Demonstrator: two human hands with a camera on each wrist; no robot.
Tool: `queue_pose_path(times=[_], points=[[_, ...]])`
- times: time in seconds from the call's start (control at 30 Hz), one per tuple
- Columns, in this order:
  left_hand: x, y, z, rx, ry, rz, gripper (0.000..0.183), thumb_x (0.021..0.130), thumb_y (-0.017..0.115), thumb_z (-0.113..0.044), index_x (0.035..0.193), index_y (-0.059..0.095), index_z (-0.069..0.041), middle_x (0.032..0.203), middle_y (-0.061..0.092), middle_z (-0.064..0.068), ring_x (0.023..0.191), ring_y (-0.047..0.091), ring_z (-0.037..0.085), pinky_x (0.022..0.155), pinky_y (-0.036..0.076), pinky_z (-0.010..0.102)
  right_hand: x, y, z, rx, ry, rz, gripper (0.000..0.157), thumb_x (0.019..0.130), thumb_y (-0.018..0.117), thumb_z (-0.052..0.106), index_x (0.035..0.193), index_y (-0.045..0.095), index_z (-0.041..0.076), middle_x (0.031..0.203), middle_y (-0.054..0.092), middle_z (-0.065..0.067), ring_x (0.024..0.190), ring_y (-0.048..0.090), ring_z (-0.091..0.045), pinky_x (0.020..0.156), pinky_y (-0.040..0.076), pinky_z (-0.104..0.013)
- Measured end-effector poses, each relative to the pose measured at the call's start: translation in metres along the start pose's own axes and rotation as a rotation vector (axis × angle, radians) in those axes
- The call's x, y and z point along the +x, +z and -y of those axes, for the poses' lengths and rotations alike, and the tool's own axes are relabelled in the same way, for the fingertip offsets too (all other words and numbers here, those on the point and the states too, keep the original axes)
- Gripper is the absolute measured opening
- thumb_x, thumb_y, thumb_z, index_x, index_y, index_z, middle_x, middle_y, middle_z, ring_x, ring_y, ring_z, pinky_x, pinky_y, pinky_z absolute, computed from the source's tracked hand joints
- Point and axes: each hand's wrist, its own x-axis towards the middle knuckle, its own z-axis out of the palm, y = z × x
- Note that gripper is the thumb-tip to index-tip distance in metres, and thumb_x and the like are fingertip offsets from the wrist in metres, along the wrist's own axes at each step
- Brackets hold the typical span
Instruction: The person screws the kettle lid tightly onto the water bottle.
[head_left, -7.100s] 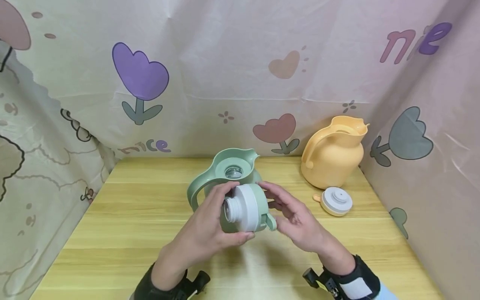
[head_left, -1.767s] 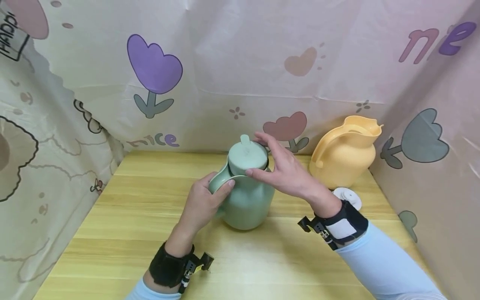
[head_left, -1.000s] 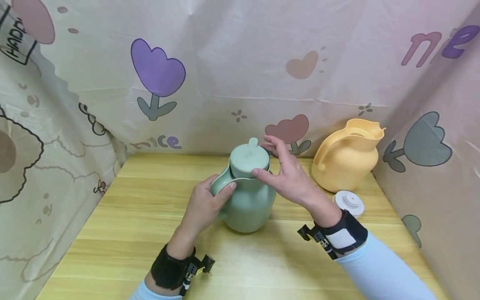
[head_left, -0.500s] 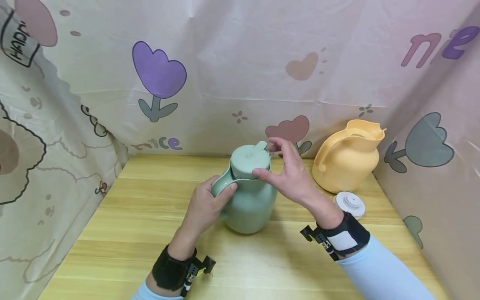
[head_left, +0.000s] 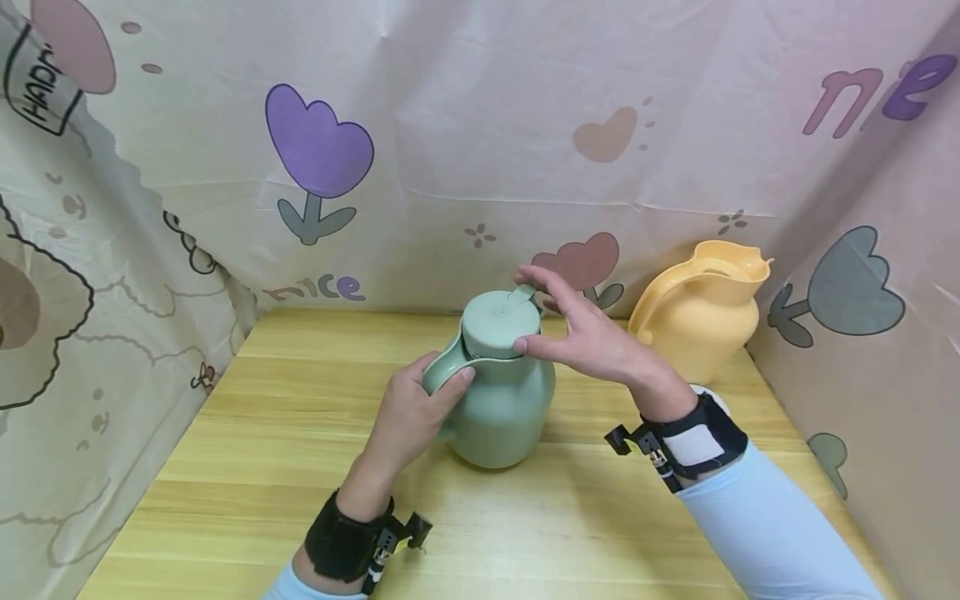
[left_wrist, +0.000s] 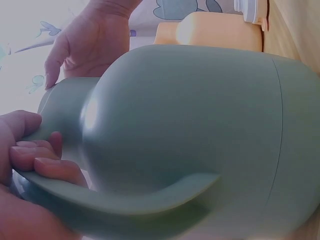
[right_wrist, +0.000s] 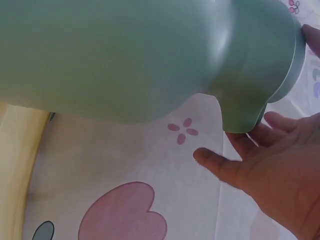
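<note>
A green thermos jug stands upright on the wooden table. My left hand grips its handle, thumb on top near the rim. On the jug's mouth sits a round green lid with a small tab pointing to the back right. My right hand spans the lid's right side, thumb at the near edge and fingers reaching round the far side by the tab. The right wrist view shows several of those fingers beside the jug's spout; fingertip contact there is partly hidden.
A yellow jug with no lid on it stands at the back right, partly behind my right forearm. Its lid, white underneath, lies near it, mostly hidden by my wrist in the head view. A patterned cloth hangs behind the table.
Seven seconds ago the lid was held tilted in front of the jug; now it sits on the mouth. Its tab has turned clockwise, and my right hand has shifted up and round the lid.
</note>
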Motion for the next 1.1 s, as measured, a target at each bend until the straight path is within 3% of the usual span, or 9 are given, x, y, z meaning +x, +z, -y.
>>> queue_pose_path(times=[0.3, 0.47, 0.7, 0.9, 1.1], points=[[0.000, 0.000, 0.000, -0.003, 0.008, -0.001, 0.037, 0.087, 0.067, -0.050, 0.095, 0.065, -0.014, 0.077, 0.055, 0.009, 0.079, 0.055, 0.025, 0.067, 0.048, 0.036, -0.002, 0.009, 0.004, -0.180, 0.038, -0.127, 0.094, 0.072, 0.074, 0.064, 0.147, 0.028, 0.031, 0.133, 0.041, 0.002, 0.122, 0.040, -0.018, 0.103, 0.037, -0.052], [-0.001, -0.001, 0.000, 0.001, 0.006, 0.003, 0.036, 0.087, 0.067, -0.050, 0.095, 0.065, -0.015, 0.079, 0.057, 0.009, 0.080, 0.055, 0.025, 0.068, 0.049, 0.037, -0.001, 0.006, 0.006, -0.242, -0.031, -0.083, 0.093, 0.076, 0.072, 0.060, 0.149, 0.026, 0.025, 0.140, 0.041, 0.000, 0.128, 0.036, -0.018, 0.104, 0.036, -0.054], [-0.001, 0.000, 0.000, 0.000, -0.003, 0.002, 0.037, 0.087, 0.067, -0.051, 0.096, 0.066, -0.015, 0.083, 0.060, 0.009, 0.081, 0.057, 0.024, 0.070, 0.051, 0.037, 0.002, 0.000, 0.011, -0.262, -0.099, 0.009, 0.086, 0.081, 0.070, 0.054, 0.150, 0.026, 0.027, 0.144, 0.041, 0.004, 0.129, 0.038, -0.014, 0.107, 0.033, -0.051], [0.000, -0.001, 0.001, 0.000, 0.000, 0.006, 0.037, 0.087, 0.066, -0.051, 0.097, 0.065, -0.015, 0.083, 0.059, 0.009, 0.081, 0.056, 0.025, 0.069, 0.050, 0.037, 0.004, 0.003, 0.013, -0.303, -0.076, -0.015, 0.086, 0.078, 0.068, 0.064, 0.147, 0.029, 0.030, 0.137, 0.045, 0.005, 0.121, 0.041, -0.014, 0.101, 0.039, -0.048], [0.000, 0.000, 0.001, 0.001, 0.013, 0.002, 0.037, 0.087, 0.066, -0.050, 0.095, 0.065, -0.015, 0.079, 0.057, 0.009, 0.078, 0.056, 0.025, 0.066, 0.049, 0.037, 0.006, 0.007, 0.010, -0.390, -0.124, -0.058, 0.091, 0.074, 0.065, 0.072, 0.143, 0.035, 0.021, 0.119, 0.046, 0.004, 0.109, 0.042, -0.014, 0.090, 0.044, -0.041]])
